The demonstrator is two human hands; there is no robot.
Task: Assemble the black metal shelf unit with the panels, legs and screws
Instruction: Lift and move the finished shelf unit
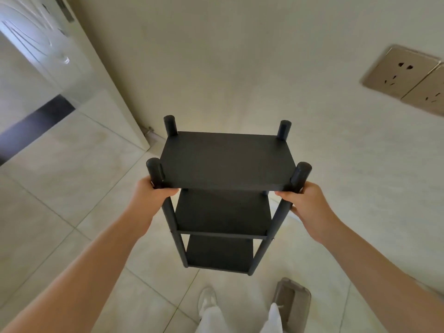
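While I am clamping my left hand (150,195) and right hand (306,203) round the near legs, the shelf unit (225,162) is risking a tip — grips sitting high.

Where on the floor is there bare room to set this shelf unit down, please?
Bare tile lies left of the shelf unit, between it and the door, and more lies along the wall under the sockets. It is crowded near the feet, where a white shoe and a grey tray lie. Left hand and right hand grip the near legs.
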